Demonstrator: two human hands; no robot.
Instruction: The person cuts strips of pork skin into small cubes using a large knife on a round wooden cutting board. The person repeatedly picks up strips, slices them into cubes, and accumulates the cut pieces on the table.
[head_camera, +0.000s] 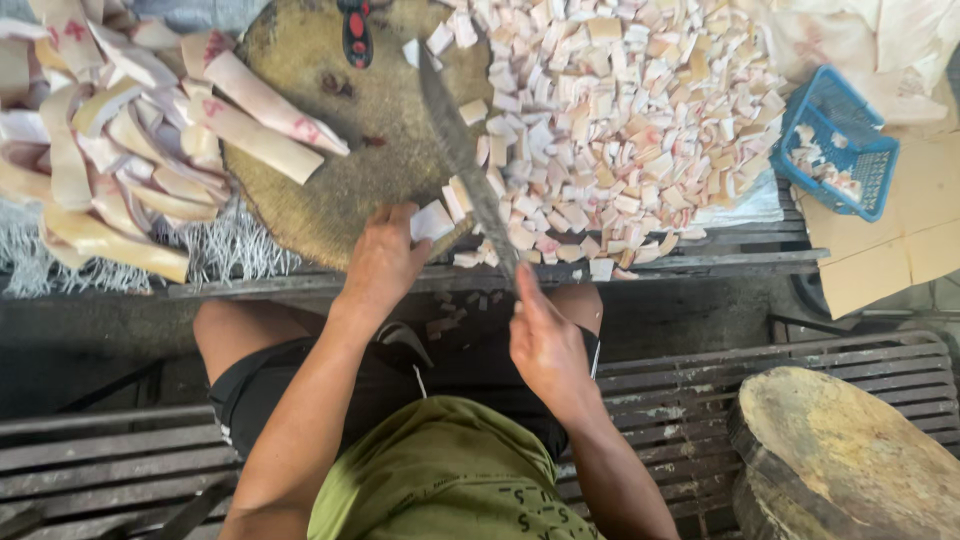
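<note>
Knife lies blade-down across the round chopping block, long axis running from the near edge up and away; right hand has its fingers clamped on the handle. Left hand, fingers together, pins a pale strip piece just left of the blade. Cut cubes heap right, uncut strips left, on the slatted bench.

- Left hand and right hand: both bare, no gloves, rings or watch showing.
- Forearms: bare to the elbow, no sleeves in view.
- Shirt: olive green, loose, with small dark printed marks near its hem at 5 o'clock.
- Shorts: black, ending above bare knees at 12 o'clock.
</note>
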